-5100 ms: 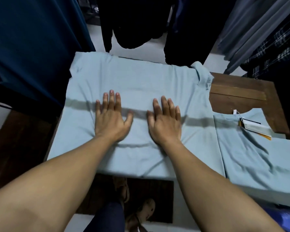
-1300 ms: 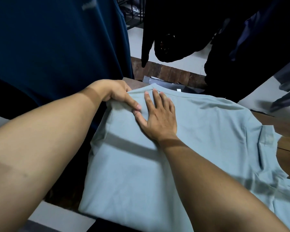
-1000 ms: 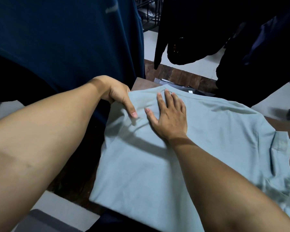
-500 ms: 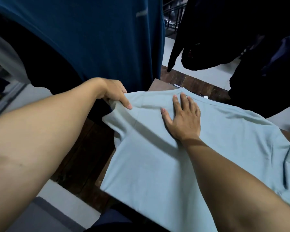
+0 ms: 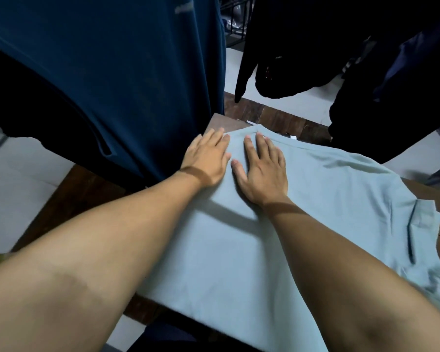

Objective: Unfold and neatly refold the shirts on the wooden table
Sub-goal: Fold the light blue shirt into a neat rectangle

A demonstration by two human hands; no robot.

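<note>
A pale blue shirt (image 5: 315, 199) lies spread over the wooden table (image 5: 221, 123), its sleeve and collar end toward the right. My left hand (image 5: 206, 158) lies flat with straight fingers on the shirt's far left corner, partly over the table edge. My right hand (image 5: 262, 168) lies flat beside it, palm down on the cloth, fingers spread. Both hands press the fabric and hold nothing.
A dark blue garment (image 5: 112, 72) hangs close on the left, right against the table's left edge. Black garments (image 5: 302, 47) hang behind and to the right. A brown wooden strip (image 5: 277, 118) runs beyond the table, with pale floor (image 5: 15, 174) at the left.
My left hand has let go of the shirt's left edge, which it was pinching and lifting, and now lies flat on it. The right hand stayed flat on the cloth.
</note>
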